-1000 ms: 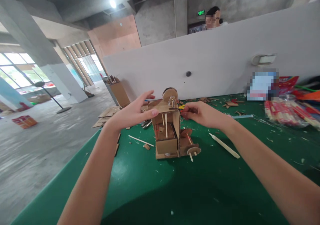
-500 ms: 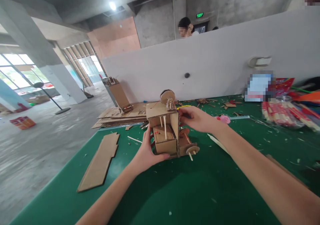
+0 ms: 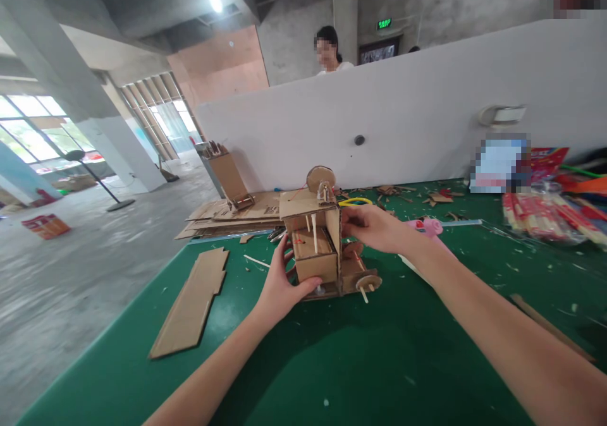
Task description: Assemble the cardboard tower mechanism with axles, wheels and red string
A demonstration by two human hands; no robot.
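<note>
A cardboard model stands on the green table, made of boxes, an upright panel, wooden sticks and round cardboard wheels. One large disc sits at its top, and a smaller wheel with sticks is at the lower right. My left hand grips the lower left of the model, thumb across the front of its lower box and fingers around the side. At the right face of the upright panel, my right hand has its fingers bent against the model. The panel partly hides those fingertips.
A flat cardboard piece lies at the left. Behind the model are stacked cardboard sheets, and cardboard scraps litter the back. A pink tool lies beyond my right wrist. Bagged sticks are at the right, before a white partition.
My left thumb has risen from the model's bottom edge onto the lower box's front. The right hand stays at the panel. The view has shifted slightly, and the person behind the partition has moved left.
</note>
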